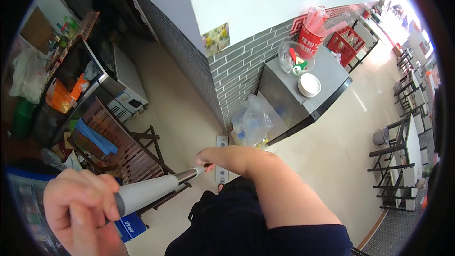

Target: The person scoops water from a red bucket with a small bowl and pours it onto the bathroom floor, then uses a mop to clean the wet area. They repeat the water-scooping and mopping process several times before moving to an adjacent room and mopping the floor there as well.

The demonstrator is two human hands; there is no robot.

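Note:
My left hand, large in the lower left, has its fingers curled around the grey end of a pole with a white grip and a metal shaft. The pole slants up to the right. My right hand is closed round the shaft farther along, past a white collar; its fingers are partly hidden by my wrist. What the pole's far end carries is hidden. My bare right forearm crosses above a white power strip on the tiled floor.
A slatted wooden folding chair holds a blue cloth. Right of the brick-patterned wall corner, plastic bags lie beside a metal cabinet bearing white bowls and a red bucket. Tables stand at far right, a cluttered counter at left.

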